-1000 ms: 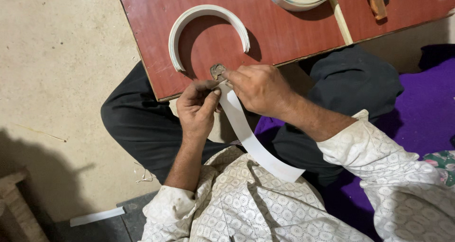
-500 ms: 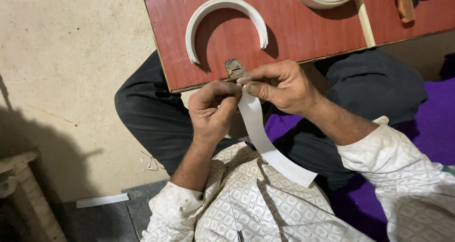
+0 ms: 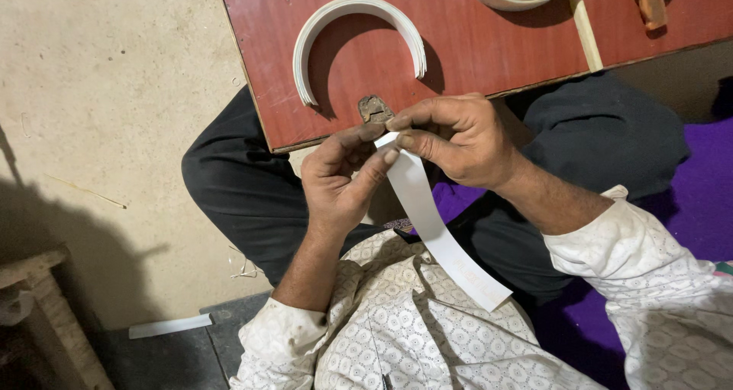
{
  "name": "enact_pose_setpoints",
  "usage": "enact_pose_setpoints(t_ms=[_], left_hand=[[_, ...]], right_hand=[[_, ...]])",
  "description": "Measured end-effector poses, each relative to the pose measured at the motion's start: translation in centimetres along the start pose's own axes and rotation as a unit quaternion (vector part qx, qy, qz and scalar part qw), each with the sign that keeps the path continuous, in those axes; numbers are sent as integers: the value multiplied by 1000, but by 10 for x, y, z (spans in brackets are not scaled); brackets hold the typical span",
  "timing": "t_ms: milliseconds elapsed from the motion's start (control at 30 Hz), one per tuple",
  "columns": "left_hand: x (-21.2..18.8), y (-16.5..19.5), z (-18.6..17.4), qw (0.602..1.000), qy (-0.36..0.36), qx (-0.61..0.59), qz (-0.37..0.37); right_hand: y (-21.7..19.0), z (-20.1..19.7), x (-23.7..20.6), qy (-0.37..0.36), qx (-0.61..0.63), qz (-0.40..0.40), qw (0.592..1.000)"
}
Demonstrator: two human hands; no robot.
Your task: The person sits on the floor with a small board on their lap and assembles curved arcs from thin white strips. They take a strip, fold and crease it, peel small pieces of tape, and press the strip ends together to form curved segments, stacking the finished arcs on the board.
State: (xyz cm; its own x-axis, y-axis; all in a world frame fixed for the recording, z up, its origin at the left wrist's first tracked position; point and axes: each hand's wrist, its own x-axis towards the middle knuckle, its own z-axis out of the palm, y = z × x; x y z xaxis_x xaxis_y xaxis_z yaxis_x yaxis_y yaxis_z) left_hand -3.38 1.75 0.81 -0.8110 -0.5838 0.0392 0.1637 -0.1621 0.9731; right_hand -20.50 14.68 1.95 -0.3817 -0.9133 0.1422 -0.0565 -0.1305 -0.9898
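Change: hands nearer the red-brown wooden tabletop point(image 3: 489, 46) edge.
Left hand point(image 3: 340, 180): pinching long white flat strip point(image 3: 427, 214).
Right hand point(image 3: 458, 142): pinched on strip's top end.

white strip point(image 3: 435, 229) | flat, narrow, smooth | I see its top end pinched at the fingertips, its length slanting down over my lap

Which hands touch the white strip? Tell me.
Touching, both. The head view shows the left hand and right hand pinching the top end of the white strip between fingertips.
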Motion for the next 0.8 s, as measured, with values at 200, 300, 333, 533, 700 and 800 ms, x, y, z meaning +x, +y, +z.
enact_pose_setpoints(t_ms=[200, 300, 333, 533, 700, 800], left_hand=[[-3, -6, -3, 999, 5, -47, -22], [-3, -7, -3, 999, 7, -40, -12], [-3, -7, -3, 999, 7, -38, -6], [-3, -4, 0, 1000, 12, -8, 20], [-2, 0, 2, 1000, 18, 15, 11], [3, 5, 1, 1000, -9, -8, -13]], right_hand=[[-2, 1, 3, 2, -61, -26, 998], [-3, 2, 4, 1, -70, -30, 997], [-4, 2, 4, 1, -65, -29, 997], [-3, 2, 5, 3, -69, -27, 997], [-4, 2, 4, 3, -72, -41, 997], [-6, 1, 3, 15, -78, -35, 996]])
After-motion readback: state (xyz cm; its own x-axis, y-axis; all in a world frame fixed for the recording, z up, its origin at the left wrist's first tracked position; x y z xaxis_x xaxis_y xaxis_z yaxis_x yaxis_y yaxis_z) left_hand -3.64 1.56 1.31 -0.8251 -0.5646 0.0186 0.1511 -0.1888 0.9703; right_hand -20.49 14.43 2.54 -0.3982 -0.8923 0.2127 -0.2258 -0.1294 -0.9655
